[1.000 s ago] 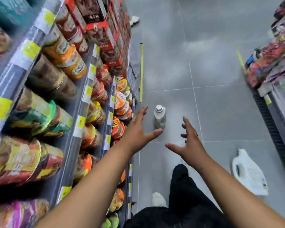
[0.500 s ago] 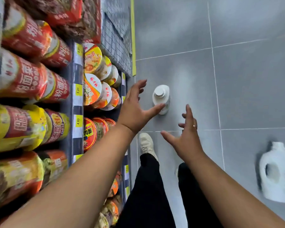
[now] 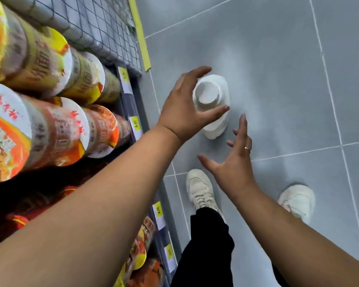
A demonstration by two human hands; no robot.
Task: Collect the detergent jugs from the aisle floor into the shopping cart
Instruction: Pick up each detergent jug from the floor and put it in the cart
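Observation:
A white detergent jug [image 3: 216, 121] stands upright on the grey floor tiles, seen from above, its round cap facing me. My left hand [image 3: 182, 108] wraps around its neck and shoulder, thumb on the near side and fingers curled over the far side. My right hand [image 3: 234, 162] hovers just below and to the right of the jug, fingers spread, a ring on one finger, holding nothing. No shopping cart is in view.
Shelves of instant noodle cups [image 3: 50, 125] with yellow price tags [image 3: 134, 123] run along the left, close to my left arm. A wire mesh panel [image 3: 104, 27] sits at the shelf base. My two white shoes [image 3: 199, 189] stand on the tiles behind the jug.
I have bent lower and closer to the jug. My left hand went from open beside the jug to wrapped around its top. The second jug on the right has left the view.

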